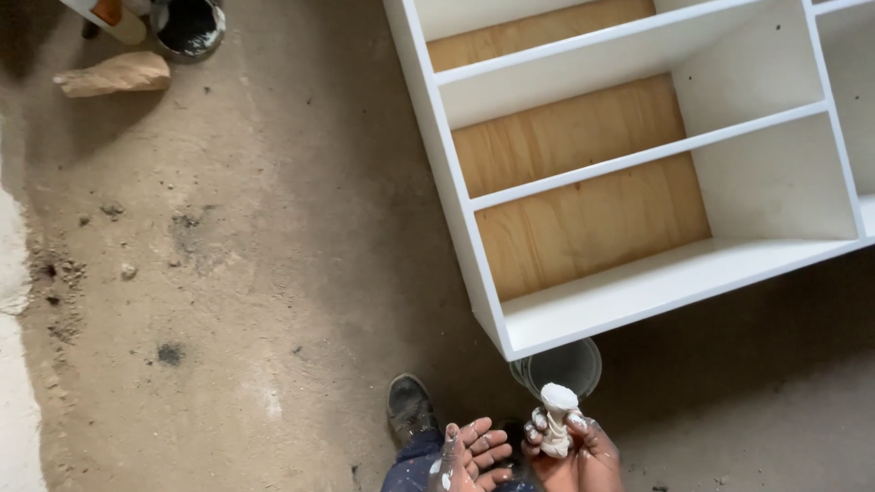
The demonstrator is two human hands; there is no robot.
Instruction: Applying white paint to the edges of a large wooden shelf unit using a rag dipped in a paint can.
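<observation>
My right hand (583,446) was closed around a white paint-soaked rag (557,421) just below the white shelf unit's (629,292) corner, my left hand (474,451) lay open and empty beside it, a paint bucket (561,367) tucked under that corner.

A crumpled brown paper bag (114,74) lies on the dirt floor (237,273) near the top left corner; no labels, signs or screens.
</observation>
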